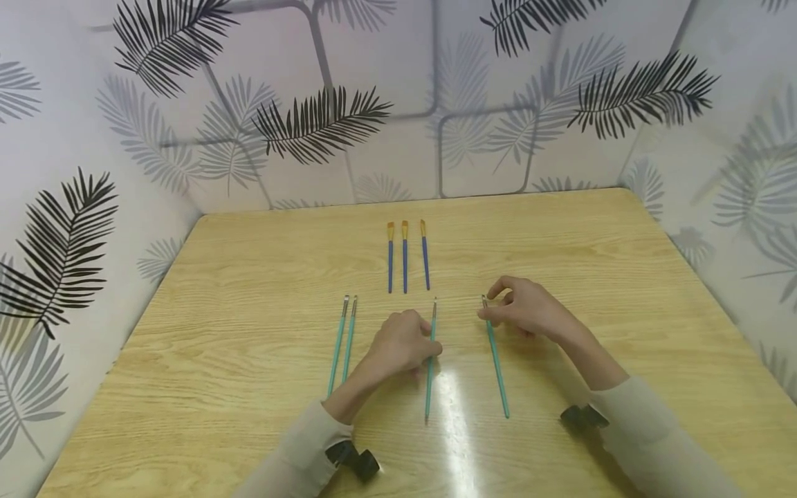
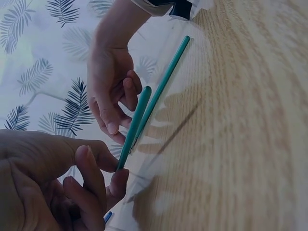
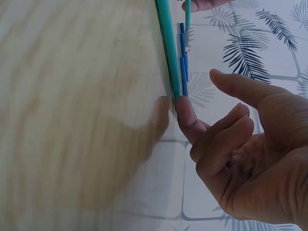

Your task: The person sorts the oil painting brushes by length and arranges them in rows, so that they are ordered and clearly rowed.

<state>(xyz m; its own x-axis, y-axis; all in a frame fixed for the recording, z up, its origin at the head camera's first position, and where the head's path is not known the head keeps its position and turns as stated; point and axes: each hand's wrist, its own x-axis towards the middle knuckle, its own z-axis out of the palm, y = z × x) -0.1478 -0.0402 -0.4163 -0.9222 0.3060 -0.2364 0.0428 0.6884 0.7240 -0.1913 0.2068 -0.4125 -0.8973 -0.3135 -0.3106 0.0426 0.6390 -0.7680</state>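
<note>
In the head view my left hand (image 1: 405,342) pinches a slim teal-handled paintbrush (image 1: 429,387) between thumb and finger. The left wrist view shows that brush's handle (image 2: 136,118) tilted above the wood. My right hand (image 1: 526,308) is at the bristle end of another teal paintbrush (image 1: 497,366), which lies along the table. A fingertip (image 3: 185,108) meets this brush (image 3: 167,45) in the right wrist view, while another finger stands apart from it. Two more teal paintbrushes (image 1: 337,353) lie side by side to the left, partly behind my left forearm.
Three blue-handled paintbrushes (image 1: 405,266) with golden-brown bristles lie in a row farther back on the wooden table (image 1: 280,256). Behind the table rises a wall (image 1: 386,166) with a leaf pattern. Light glares off the wood near the front middle.
</note>
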